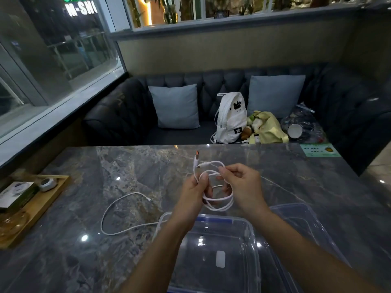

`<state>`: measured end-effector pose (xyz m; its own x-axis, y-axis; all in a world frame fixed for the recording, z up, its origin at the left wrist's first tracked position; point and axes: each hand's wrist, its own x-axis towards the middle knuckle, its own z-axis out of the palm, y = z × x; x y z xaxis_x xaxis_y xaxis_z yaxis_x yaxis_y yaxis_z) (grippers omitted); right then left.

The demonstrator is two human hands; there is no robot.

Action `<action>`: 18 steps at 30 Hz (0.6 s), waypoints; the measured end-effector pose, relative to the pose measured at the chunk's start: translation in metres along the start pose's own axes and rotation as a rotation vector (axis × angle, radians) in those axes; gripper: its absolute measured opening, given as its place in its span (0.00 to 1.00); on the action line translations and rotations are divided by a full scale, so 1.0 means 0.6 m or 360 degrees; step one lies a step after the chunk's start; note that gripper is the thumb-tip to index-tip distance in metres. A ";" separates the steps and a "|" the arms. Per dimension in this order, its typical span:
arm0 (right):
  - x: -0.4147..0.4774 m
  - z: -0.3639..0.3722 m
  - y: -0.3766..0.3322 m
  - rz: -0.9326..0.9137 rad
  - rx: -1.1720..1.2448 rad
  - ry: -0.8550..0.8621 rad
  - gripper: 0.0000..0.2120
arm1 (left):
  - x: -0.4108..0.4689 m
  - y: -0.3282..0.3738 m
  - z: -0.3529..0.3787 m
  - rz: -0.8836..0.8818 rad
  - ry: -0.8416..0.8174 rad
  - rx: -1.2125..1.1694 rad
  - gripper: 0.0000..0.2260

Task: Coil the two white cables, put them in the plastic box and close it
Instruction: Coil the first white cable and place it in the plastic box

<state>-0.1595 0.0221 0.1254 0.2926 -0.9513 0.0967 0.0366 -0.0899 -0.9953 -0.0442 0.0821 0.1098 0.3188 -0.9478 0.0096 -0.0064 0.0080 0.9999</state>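
I see both grips closed on one coiled white cable above the open plastic box, left hand pinching the loops, right hand the strand, second cable loose on the table.

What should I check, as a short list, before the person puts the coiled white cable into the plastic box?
1. Coil held by both hands: left hand and right hand grip the coiled cable. Ok.
2. Plug ends tucked in: two plugs stick out above the coil. Not ok.
3. Plastic box open and without contents: ok.
4. Lid out of the way, beside the box: ok.
5. Second cable coiled: it lies loose on the table. Not ok.
6. Coil tied: cannot tell.
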 end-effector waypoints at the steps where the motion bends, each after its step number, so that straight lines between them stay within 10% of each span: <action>1: 0.003 0.000 -0.003 0.0094 0.0119 0.0024 0.04 | -0.002 -0.001 0.002 0.0072 0.0038 0.0114 0.18; 5: 0.008 0.001 -0.005 0.0214 0.0324 0.0116 0.07 | -0.007 0.002 0.006 0.0366 0.0147 0.0670 0.13; 12: 0.011 -0.001 0.002 0.0018 -0.0391 -0.0145 0.08 | -0.014 -0.013 0.006 0.0597 0.0429 0.1393 0.13; 18: 0.016 -0.008 -0.008 -0.0017 -0.0803 -0.0549 0.06 | -0.020 -0.013 -0.006 0.0480 0.0502 0.1362 0.14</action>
<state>-0.1613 0.0122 0.1311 0.5902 -0.8070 0.0202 -0.3913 -0.3078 -0.8673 -0.0445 0.0943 0.1016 0.4303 -0.8135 0.3913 -0.7798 -0.1166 0.6151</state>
